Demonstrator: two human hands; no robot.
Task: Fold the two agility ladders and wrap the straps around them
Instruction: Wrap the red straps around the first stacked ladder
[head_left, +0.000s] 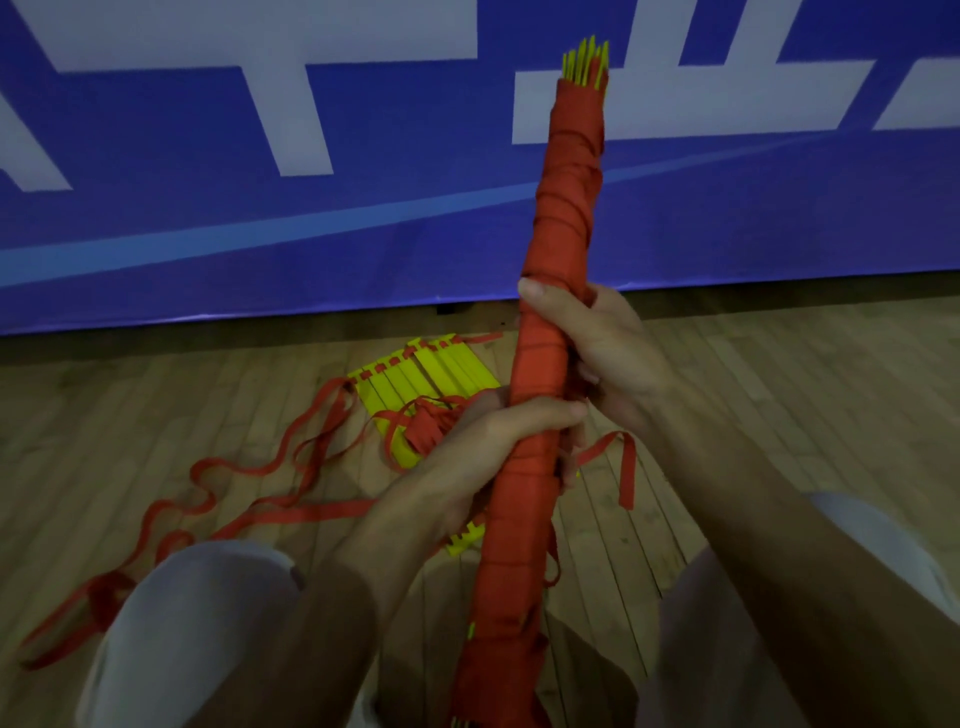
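Note:
A folded agility ladder (563, 208) stands nearly upright in front of me, its yellow rungs bundled and wound in red strap, with yellow tips showing at the top. My left hand (498, 441) grips the bundle around its middle. My right hand (597, 353) grips it just above, thumb across the front. A loose red strap end (626, 467) hangs from the bundle below my right hand. The second ladder (415, 384) lies on the floor behind, its yellow rungs stacked flat, with long red straps (291, 467) trailing loose to the left.
I am low on a wooden floor (779, 389) with my knees (197, 623) on either side of the bundle. A blue banner with white shapes (260, 182) runs along the wall close ahead.

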